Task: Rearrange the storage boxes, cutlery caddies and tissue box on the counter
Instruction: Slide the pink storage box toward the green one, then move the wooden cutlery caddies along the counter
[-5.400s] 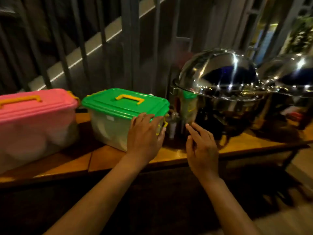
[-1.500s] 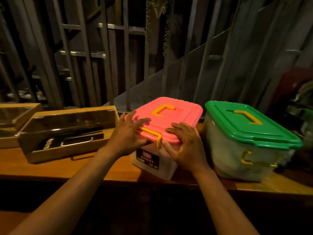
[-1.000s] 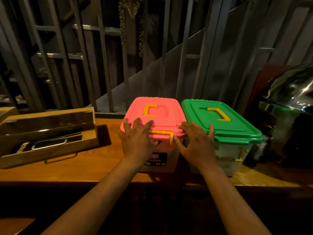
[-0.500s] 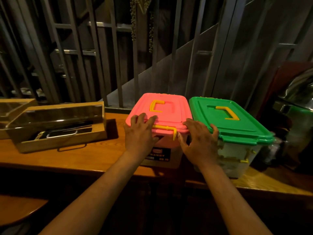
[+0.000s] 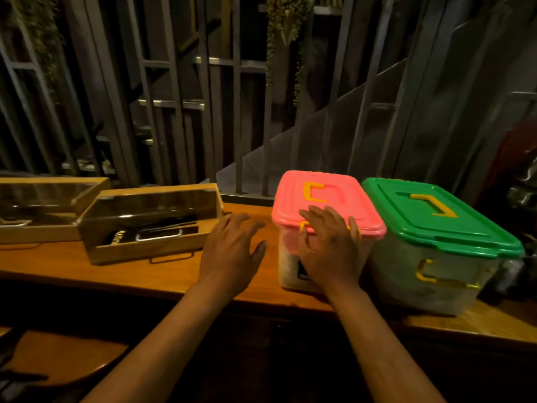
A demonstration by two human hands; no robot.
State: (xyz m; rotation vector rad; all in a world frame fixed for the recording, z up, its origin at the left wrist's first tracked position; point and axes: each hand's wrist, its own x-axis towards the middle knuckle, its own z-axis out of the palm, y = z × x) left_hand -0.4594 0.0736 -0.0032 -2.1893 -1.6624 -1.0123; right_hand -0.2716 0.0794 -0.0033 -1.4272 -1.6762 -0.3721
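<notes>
A pink-lidded storage box (image 5: 337,196) stands on the wooden counter (image 5: 139,271), side by side with a green-lidded box (image 5: 441,228) on its right. My right hand (image 5: 328,248) lies against the pink box's near end, fingers spread over the yellow latch and lid edge. My left hand (image 5: 232,251) hovers open above the counter, left of the pink box and apart from it. A wooden cutlery caddy (image 5: 151,222) with a clear lid sits further left, and a second caddy (image 5: 43,207) stands behind it at the far left. No tissue box shows.
Metal bars and a stair side (image 5: 319,126) rise right behind the counter. A shiny steel vessel (image 5: 523,193) peeks in at the right edge. A wooden seat (image 5: 64,353) sits below the counter at lower left.
My left hand has come off the pink box and moved left over the bare counter. My right hand has slid from the box's right corner to the middle of its near end.
</notes>
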